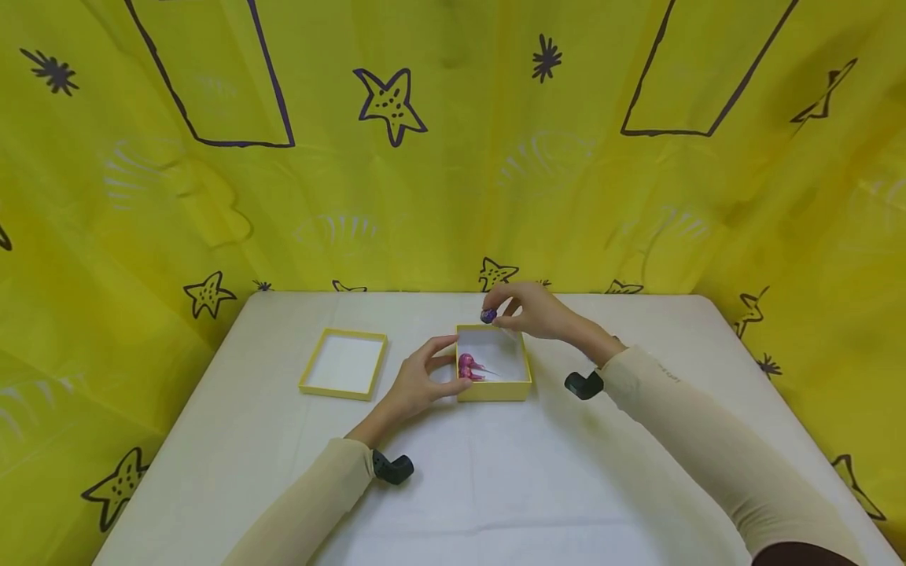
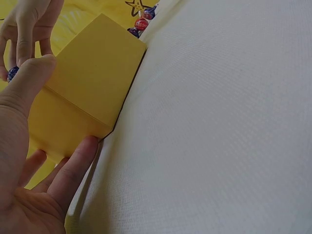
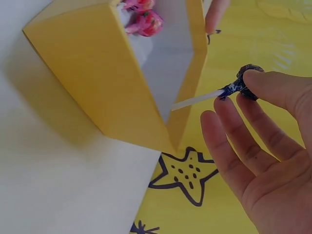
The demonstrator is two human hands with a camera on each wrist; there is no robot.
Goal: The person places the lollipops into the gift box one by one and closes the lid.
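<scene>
A yellow box [image 1: 494,391] with a pale inside stands open-topped on the table. My left hand [image 1: 418,379] grips its left side, with the thumb near the front corner and the fingers farther back. Pink-wrapped lollipops [image 3: 146,23] lie inside, against the box's left wall. Over the back right part of the box, my right hand [image 1: 535,310] pinches a dark blue-purple lollipop [image 3: 249,78] by its wrapped head. Its white stick [image 3: 195,101] points toward the box opening in the right wrist view.
To the left of the box lies a shallow yellow-rimmed lid [image 1: 345,363], its white inside facing up. Several red and dark blue lollipops [image 2: 141,23] lie beyond the box in the left wrist view. A yellow patterned curtain [image 1: 439,196] hangs behind the white-covered table [image 1: 453,487].
</scene>
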